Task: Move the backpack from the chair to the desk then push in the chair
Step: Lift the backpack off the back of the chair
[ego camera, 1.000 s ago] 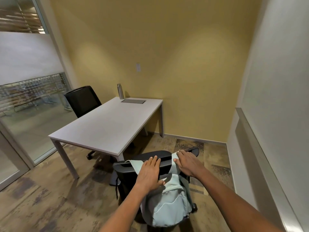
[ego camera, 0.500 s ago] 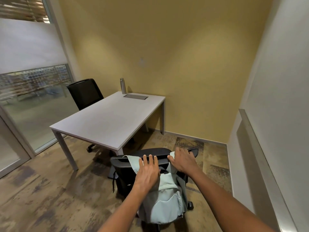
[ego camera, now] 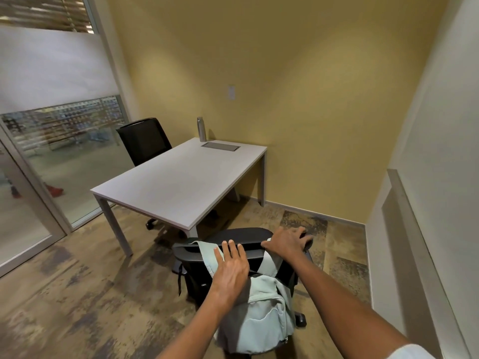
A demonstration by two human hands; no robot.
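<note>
A pale green backpack hangs by its straps over the back of a black office chair, which stands just off the near corner of a white desk. My left hand lies flat on the top of the backpack and its left strap, fingers spread, gripping nothing. My right hand curls over the right top corner of the chair back, beside the right strap. The chair's seat is hidden behind the backrest and bag.
A second black chair stands at the desk's far left side. A metal bottle and a grey inset panel are at the desk's far end. A glass wall is on the left, a white wall with a ledge on the right.
My right hand has slid right along the chair's top edge, off the strap toward the corner. My left hand stays flat on the backpack. The view has shifted slightly.
</note>
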